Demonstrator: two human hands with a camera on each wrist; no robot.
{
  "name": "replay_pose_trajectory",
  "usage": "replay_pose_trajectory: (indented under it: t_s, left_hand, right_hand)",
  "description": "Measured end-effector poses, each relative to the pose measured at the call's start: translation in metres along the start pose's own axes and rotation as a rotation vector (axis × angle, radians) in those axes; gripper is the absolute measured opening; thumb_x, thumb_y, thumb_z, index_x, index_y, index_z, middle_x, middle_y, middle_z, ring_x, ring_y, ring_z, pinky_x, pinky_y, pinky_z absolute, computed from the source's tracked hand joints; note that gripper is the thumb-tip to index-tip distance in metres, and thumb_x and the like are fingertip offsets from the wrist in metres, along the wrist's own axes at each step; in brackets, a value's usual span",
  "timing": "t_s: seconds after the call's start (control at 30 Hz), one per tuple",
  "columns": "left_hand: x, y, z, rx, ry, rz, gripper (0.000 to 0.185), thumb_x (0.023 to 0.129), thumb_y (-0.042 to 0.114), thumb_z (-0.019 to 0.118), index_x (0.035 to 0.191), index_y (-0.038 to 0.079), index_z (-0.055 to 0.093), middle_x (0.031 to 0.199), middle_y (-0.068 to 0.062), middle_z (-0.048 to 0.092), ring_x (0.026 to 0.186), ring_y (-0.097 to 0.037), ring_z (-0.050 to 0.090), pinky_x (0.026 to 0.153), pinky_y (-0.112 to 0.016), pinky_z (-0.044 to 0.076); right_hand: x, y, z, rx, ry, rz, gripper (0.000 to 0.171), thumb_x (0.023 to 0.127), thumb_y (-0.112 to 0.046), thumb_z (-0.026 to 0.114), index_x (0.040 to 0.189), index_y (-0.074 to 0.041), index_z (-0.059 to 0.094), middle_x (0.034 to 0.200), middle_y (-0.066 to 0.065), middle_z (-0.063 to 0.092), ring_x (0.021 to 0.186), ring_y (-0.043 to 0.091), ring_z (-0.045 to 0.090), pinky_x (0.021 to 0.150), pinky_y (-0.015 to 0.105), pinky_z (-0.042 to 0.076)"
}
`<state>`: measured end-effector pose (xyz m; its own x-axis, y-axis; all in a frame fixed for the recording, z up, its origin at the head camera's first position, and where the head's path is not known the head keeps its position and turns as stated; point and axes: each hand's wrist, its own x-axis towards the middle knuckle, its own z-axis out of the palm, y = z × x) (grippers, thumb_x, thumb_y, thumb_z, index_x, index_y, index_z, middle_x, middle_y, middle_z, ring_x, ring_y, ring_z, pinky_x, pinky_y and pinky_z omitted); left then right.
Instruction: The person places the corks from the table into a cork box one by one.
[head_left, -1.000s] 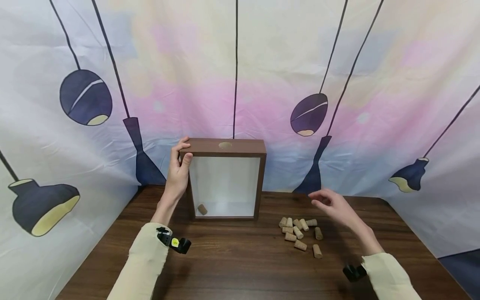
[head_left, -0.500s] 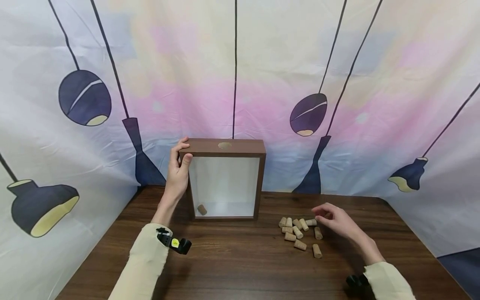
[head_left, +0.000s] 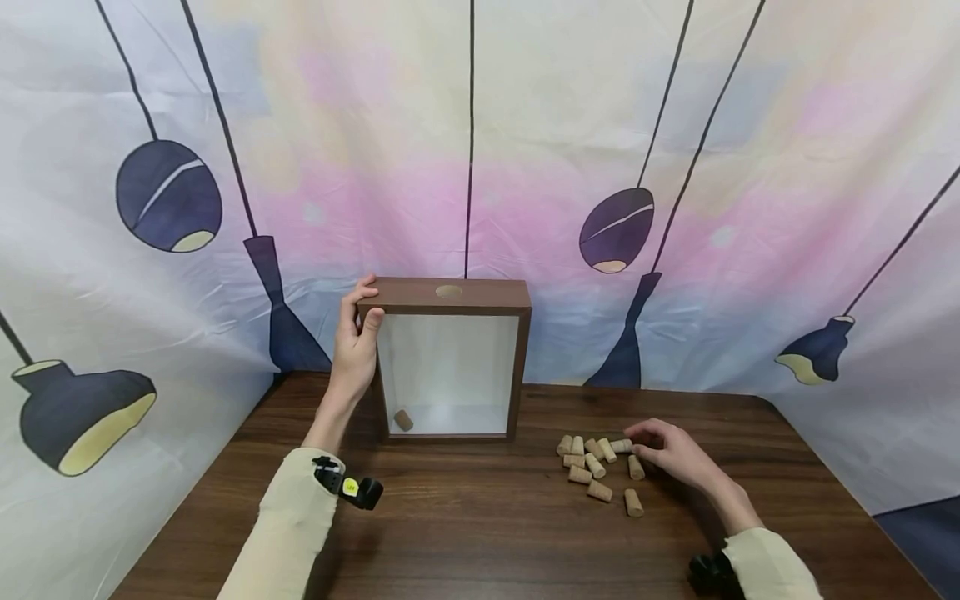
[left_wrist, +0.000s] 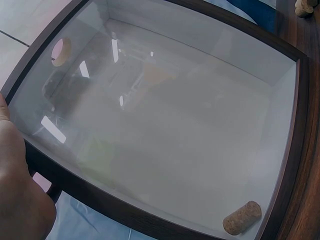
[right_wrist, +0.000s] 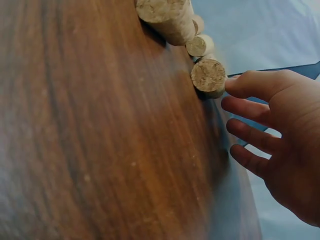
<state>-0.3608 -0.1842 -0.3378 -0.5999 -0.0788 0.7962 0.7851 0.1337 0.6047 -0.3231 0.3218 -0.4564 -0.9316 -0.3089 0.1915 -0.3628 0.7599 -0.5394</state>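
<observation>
Steady the box, pick one cork cleanly

Your left hand [head_left: 356, 346] grips the upright shadow box [head_left: 448, 358] at its top left corner; hold it square on the surface [head_left: 480, 525] so the slot [head_left: 449, 292] faces up. Your right hand [head_left: 670, 452], fingers loosely spread and holding nothing, touches the pile of corks [head_left: 600, 467] right of the box: pinch only the nearest cork [right_wrist: 208, 76] by its sides

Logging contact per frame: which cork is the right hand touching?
The right hand touches the cork at the pile's back right; the other loose corks lie clear of its fingers.
</observation>
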Motion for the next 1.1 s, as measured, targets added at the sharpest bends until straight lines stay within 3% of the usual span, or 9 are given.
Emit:
replay_pose_trajectory:
  t_s: [0.33,0.67,1.1]
  left_hand:
    - [0.0,0.001,0.001,-0.016,0.004,-0.015,0.032,0.105,0.01,0.045,0.133,-0.005,0.04,0.157,-0.017,0.033,0.151,-0.019,0.021,0.113,-0.028,0.025]
    - [0.0,0.0,0.0,-0.028,0.004,-0.014,0.032,0.105,0.012,0.045,0.132,-0.005,0.041,0.157,-0.021,0.031,0.151,-0.017,0.023,0.112,-0.028,0.025]
    - [0.0,-0.001,0.0,-0.018,-0.002,-0.019,0.032,0.106,0.011,0.044,0.133,-0.004,0.04,0.158,-0.018,0.03,0.152,-0.016,0.02,0.113,-0.031,0.026]
  right_hand:
    - [0.002,-0.003,0.003,0.01,-0.023,-0.011,0.021,0.098,-0.017,0.064,0.118,-0.013,0.069,0.12,0.009,0.068,0.108,0.03,0.064,0.084,0.038,0.052]
    - [0.005,-0.01,-0.003,0.005,0.044,-0.008,0.02,0.096,-0.017,0.067,0.115,-0.011,0.071,0.112,0.006,0.07,0.095,0.018,0.065,0.076,0.029,0.051]
    - [0.013,-0.037,-0.025,-0.015,0.137,-0.079,0.02,0.096,-0.016,0.068,0.114,-0.009,0.072,0.107,0.004,0.069,0.086,0.01,0.06,0.07,0.026,0.048]
